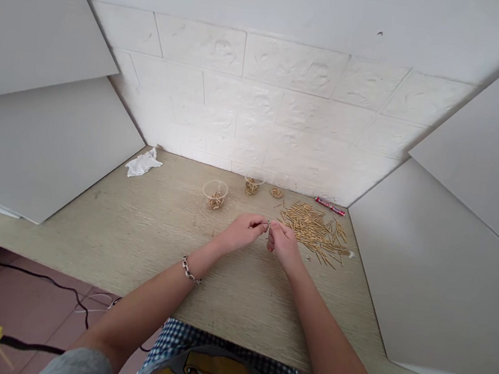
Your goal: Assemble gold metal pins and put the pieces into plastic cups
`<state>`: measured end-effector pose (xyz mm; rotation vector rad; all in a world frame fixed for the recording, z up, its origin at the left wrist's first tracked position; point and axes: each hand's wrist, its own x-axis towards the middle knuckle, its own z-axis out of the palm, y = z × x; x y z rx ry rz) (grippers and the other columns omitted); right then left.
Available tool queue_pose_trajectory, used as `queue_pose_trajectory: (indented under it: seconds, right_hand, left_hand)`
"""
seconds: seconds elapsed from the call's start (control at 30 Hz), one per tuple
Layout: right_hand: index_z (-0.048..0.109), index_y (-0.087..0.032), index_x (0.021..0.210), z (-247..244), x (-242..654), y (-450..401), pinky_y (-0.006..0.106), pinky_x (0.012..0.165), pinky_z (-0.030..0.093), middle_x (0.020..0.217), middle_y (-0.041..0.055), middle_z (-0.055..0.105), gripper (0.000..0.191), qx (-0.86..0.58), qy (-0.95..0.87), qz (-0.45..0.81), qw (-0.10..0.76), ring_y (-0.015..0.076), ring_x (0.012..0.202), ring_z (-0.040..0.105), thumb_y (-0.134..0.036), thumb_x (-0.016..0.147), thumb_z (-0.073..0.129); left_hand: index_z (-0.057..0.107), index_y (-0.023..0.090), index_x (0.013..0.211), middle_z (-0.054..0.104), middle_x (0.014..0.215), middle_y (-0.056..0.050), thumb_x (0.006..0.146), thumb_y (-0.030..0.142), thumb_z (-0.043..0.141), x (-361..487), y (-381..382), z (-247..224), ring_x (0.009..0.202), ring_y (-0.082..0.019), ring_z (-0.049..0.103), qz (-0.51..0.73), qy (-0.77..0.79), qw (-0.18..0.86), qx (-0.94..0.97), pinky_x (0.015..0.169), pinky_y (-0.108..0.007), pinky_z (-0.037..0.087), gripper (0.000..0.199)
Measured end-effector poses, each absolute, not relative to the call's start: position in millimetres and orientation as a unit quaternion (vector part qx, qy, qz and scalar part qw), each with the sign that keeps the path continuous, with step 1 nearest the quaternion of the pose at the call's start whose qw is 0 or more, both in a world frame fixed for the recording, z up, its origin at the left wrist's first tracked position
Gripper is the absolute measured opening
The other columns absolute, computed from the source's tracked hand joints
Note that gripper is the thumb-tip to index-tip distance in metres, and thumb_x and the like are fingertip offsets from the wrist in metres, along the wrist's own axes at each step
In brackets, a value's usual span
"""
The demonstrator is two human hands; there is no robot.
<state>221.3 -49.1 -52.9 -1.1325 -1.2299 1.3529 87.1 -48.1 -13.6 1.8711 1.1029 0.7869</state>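
Over the middle of the table, my left hand and my right hand meet fingertip to fingertip. Both are closed in a pinch. Between them a small, thin metal piece just shows; its exact kind is too small to tell, and the fingers cover most of it. Just beyond my right hand spreads a loose pile of thin gold-coloured metal rods. Behind and left of my hands stands a clear plastic cup with short gold-coloured pieces inside.
A second clear container holding gold pieces stands near the wall, beside a small round heap of them. A red marker-like tube lies at the back right. Crumpled white tissue lies back left. Grey panels flank the table.
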Motion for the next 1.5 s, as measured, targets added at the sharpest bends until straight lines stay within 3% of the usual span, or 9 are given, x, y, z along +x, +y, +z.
queue_pose_trajectory:
  seconds: [0.27,0.47,0.77,0.97,1.27,1.5]
  right_hand:
    - [0.035,-0.021,0.051,-52,223,-49,0.023,0.037,0.028,0.038,-0.0062,0.032,0.037,-0.475,-0.550,0.505,0.466,0.0087,0.035,0.032,-0.046,0.076,0.043]
    - [0.038,-0.020,0.054,-49,221,-49,0.023,0.035,0.029,0.040,-0.0076,0.029,0.033,-0.471,-0.518,0.543,0.464,0.0074,0.033,0.028,-0.045,0.074,0.047]
    - [0.034,-0.020,0.054,-47,214,-52,0.023,0.036,0.031,0.041,-0.0087,0.025,0.038,-0.427,-0.480,0.583,0.498,0.0059,0.034,0.026,-0.050,0.073,0.048]
    - [0.033,-0.020,0.054,-50,217,-50,0.023,0.038,0.032,0.043,-0.0080,0.027,0.037,-0.390,-0.461,0.613,0.509,0.0065,0.035,0.027,-0.049,0.073,0.048]
    - [0.034,-0.019,0.051,-43,215,-53,0.022,0.037,0.031,0.040,-0.0088,0.026,0.038,-0.366,-0.427,0.643,0.520,0.0054,0.033,0.025,-0.047,0.070,0.052]
    - [0.034,-0.019,0.049,-44,217,-52,0.022,0.035,0.031,0.040,-0.0087,0.026,0.040,-0.371,-0.432,0.636,0.521,0.0049,0.032,0.025,-0.048,0.068,0.053]
  left_hand:
    - [0.054,0.015,0.066,0.052,0.065,0.001,0.080,0.026,0.039,87,-47,-15,0.066,-0.011,0.045,0.301,0.439,0.324,0.782,0.064,-0.023,0.034,0.023]
    - [0.054,0.015,0.067,0.054,0.068,0.000,0.082,0.025,0.038,86,-45,-19,0.067,-0.011,0.047,0.309,0.420,0.315,0.793,0.065,-0.023,0.035,0.024]
    - [0.052,0.014,0.065,0.057,0.063,0.001,0.082,0.026,0.036,91,-47,-21,0.064,-0.012,0.051,0.352,0.385,0.421,0.742,0.067,-0.024,0.039,0.026]
    - [0.048,0.014,0.066,0.057,0.059,0.000,0.081,0.031,0.042,95,-49,-17,0.056,-0.011,0.055,0.383,0.318,0.574,0.650,0.064,-0.026,0.044,0.023]
    - [0.049,0.013,0.068,0.057,0.061,-0.001,0.079,0.035,0.045,95,-44,-27,0.054,-0.011,0.054,0.396,0.296,0.610,0.619,0.060,-0.027,0.044,0.025]
    - [0.049,0.014,0.066,0.057,0.060,0.001,0.078,0.036,0.046,92,-41,-31,0.059,-0.012,0.055,0.397,0.322,0.593,0.622,0.067,-0.027,0.043,0.025]
